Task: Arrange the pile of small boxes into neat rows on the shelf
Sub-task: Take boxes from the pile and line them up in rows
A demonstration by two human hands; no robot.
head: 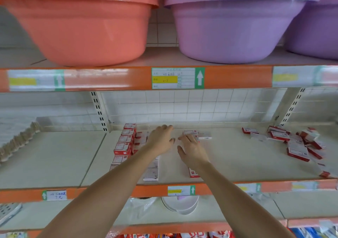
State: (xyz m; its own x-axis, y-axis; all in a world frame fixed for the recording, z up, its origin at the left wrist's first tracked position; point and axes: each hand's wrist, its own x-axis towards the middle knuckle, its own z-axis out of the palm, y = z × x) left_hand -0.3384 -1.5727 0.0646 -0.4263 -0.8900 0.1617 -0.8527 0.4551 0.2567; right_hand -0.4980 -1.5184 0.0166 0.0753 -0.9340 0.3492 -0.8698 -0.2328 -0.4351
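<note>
2 hands reach deep over the shelf [228, 157], both with an open grip and nothing held. My left hand [161, 139] lies spread and flat near the back edge, beside the finished row [124, 146] at the shelf's left end. My right hand [192, 150] has its fingers [182, 138] spread toward a small box [190, 133], just short of closing. More loose boxes [300, 144] lie tumbled toward the right end, well apart from my hands. These cartons look light, stiff and a little slick, so I judge a pinch across the short sides best.
</note>
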